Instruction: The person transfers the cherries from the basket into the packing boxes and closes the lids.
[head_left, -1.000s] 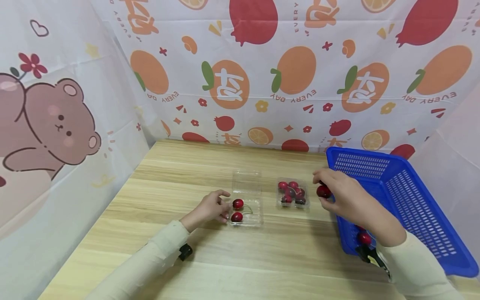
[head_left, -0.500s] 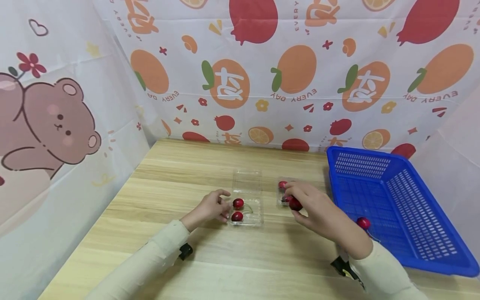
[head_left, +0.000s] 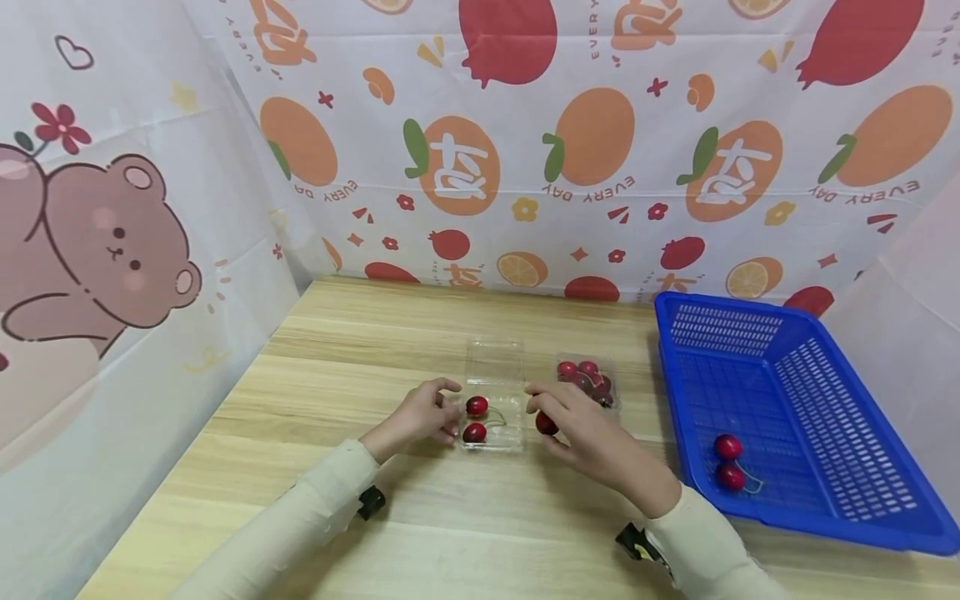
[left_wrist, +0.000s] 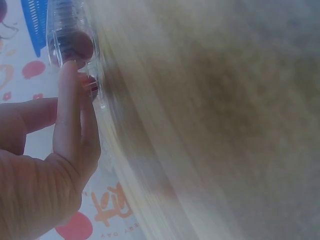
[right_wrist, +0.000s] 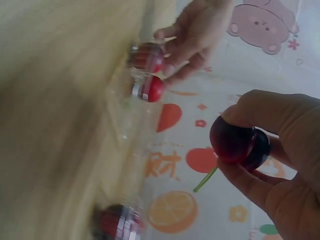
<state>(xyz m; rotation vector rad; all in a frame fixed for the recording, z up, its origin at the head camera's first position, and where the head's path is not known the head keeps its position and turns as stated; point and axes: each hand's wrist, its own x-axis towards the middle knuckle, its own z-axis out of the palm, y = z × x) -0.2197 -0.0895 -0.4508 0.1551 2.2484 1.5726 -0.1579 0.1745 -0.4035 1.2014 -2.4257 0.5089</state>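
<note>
My right hand [head_left: 588, 433] pinches dark red cherries [right_wrist: 232, 139] between thumb and fingers; the right wrist view shows two held together, with a green stem hanging below. It is at the right side of an open clear plastic box [head_left: 510, 443], whose lid lies folded back. Inside that box, along its left side, sit two red cherries [head_left: 476, 419] with stems. My left hand [head_left: 422, 417] rests its fingertips against the box's left wall, fingers fairly straight in the left wrist view. Beyond the right hand stands a second clear box of several cherries [head_left: 588, 368], partly hidden by that hand.
A blue plastic basket [head_left: 678, 417] stands on the right of the wooden table [head_left: 360, 342], with two stemmed cherries [head_left: 729, 462] at its near left. Printed cloth walls [head_left: 525, 167] close off the back and sides.
My right hand has moved left from the blue basket, past the filled box, to the open box, carrying the cherries. The left hand has stayed at the open box's side.
</note>
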